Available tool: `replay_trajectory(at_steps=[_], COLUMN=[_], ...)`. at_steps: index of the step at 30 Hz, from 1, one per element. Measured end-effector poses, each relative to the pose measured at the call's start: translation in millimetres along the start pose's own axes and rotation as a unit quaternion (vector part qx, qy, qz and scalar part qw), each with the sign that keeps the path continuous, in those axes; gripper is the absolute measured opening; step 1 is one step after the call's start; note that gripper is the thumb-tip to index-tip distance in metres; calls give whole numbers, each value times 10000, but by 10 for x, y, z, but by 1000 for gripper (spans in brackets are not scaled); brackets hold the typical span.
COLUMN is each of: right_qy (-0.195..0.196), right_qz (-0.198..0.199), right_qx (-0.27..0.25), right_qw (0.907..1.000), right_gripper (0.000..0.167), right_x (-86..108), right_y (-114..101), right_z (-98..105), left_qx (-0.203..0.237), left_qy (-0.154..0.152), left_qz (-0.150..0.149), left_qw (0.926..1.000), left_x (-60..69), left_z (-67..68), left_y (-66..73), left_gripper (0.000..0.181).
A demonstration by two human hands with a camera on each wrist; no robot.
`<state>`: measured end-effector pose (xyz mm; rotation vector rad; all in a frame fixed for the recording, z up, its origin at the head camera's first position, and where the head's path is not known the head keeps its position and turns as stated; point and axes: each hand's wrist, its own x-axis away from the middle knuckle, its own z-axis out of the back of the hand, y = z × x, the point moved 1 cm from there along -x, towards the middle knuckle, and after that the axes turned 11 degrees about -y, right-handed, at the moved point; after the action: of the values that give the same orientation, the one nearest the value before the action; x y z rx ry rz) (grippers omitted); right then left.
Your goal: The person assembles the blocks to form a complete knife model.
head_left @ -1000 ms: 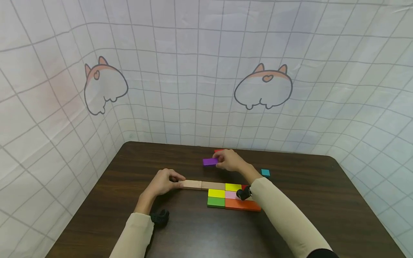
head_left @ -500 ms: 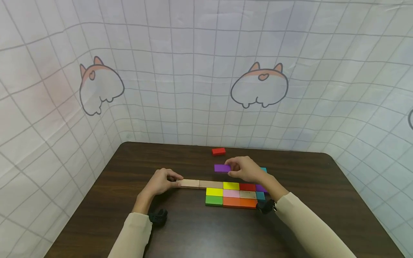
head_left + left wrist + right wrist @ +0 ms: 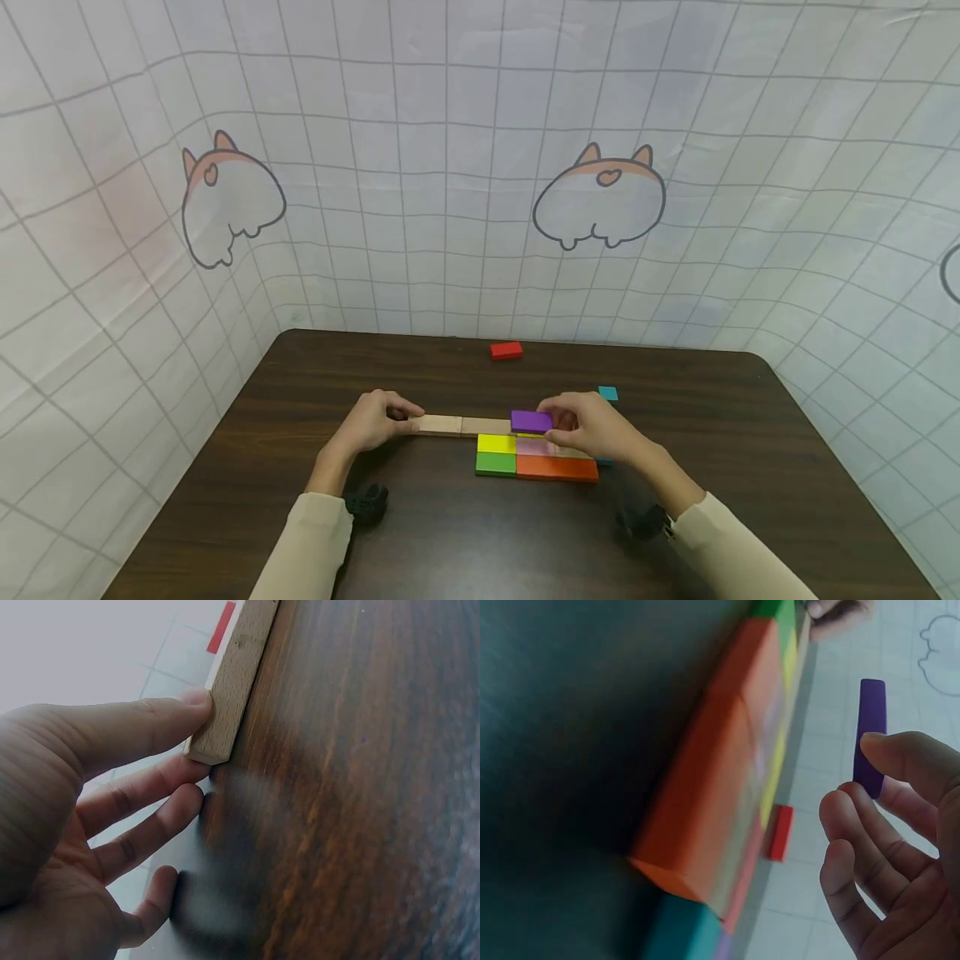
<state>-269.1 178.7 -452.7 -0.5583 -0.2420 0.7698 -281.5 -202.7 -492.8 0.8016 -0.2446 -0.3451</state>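
My right hand (image 3: 592,423) pinches a purple block (image 3: 531,422) by its right end, just above the yellow block in the back row. In the right wrist view the purple block (image 3: 871,735) stands out from thumb and fingers, apart from the other blocks. My left hand (image 3: 372,417) pinches the left end of a plain wooden block (image 3: 438,425) between thumb and index finger. Another plain wooden block (image 3: 486,427) adjoins it on the right. In front lie a yellow block (image 3: 497,443), a green block (image 3: 496,464), a pink block (image 3: 534,447) and orange blocks (image 3: 557,467). My right hand hides the blocks behind it.
A loose red block (image 3: 506,351) lies near the back edge of the dark wooden table (image 3: 450,542). Behind my right hand is a small teal block (image 3: 608,392). A white gridded curtain (image 3: 420,208) surrounds the table's back and sides.
My right hand has carried the purple block rightward and toward me, from near the red block to over the back row. My left hand keeps its hold on the wooden block.
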Motion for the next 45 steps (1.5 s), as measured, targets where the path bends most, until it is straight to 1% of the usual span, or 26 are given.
replay_trajectory(at_steps=[7, 15, 20, 26, 31, 41, 45], right_qy=[-119, -416, -491, -493, -457, -459, -534], right_qz=[196, 169, 101, 24, -45, -167, -164], right_qx=[-16, -176, -13, 206, 337, 451, 283], right_qw=[9997, 9988, 9987, 9986, 9984, 9978, 9980], right_gripper=[31, 28, 26, 20, 19, 21, 20], right_x=[185, 249, 242, 213, 195, 174, 173], right_y=[-44, -158, -215, -258, -293, -319, -314], right_z=[-258, -422, -480, -531, -545, -563, -569], left_qx=[-58, -38, -49, -57, -54, -2, 2], left_qy=[-11, -36, -17, -26, -23, -13, -18], left_qz=[-5, 4, -10, -19, -28, -8, -24], left_qw=[10000, 10000, 10000, 10000, 10000, 10000, 10000], left_x=[-4, -3, -9, -6, -2, 6, 4], left_z=[-5, 9, 17, 13, 5, -2, -1], left_y=[-16, -10, -3, -2, -4, -9, -10], left_gripper=[18, 18, 18, 18, 18, 18, 18])
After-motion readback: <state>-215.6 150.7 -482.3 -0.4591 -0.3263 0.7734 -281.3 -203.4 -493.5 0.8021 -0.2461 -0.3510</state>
